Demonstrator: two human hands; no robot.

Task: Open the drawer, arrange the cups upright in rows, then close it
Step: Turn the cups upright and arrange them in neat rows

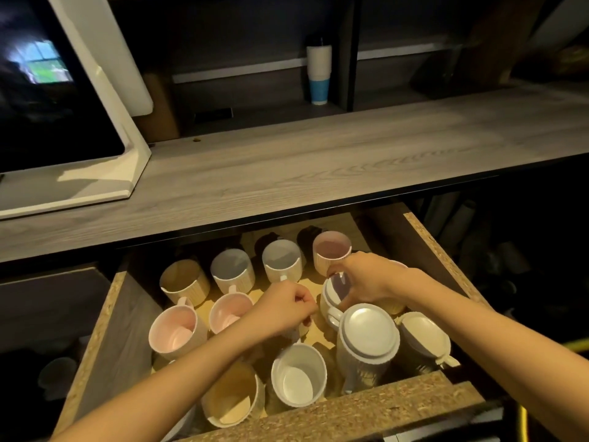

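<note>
Both bare forearms reached up from the frame's lower edge into the open chipboard drawer (105, 327) at centre. The left hand (288, 309) was curled into a fist (what it pinched was hidden). The right hand (366, 279) clasped a tilted white ribbed mug (336, 290). Upright ribbed ceramic cups (234, 271) stood in rows; two inverted white cups (369, 333) sat lower right.
</note>
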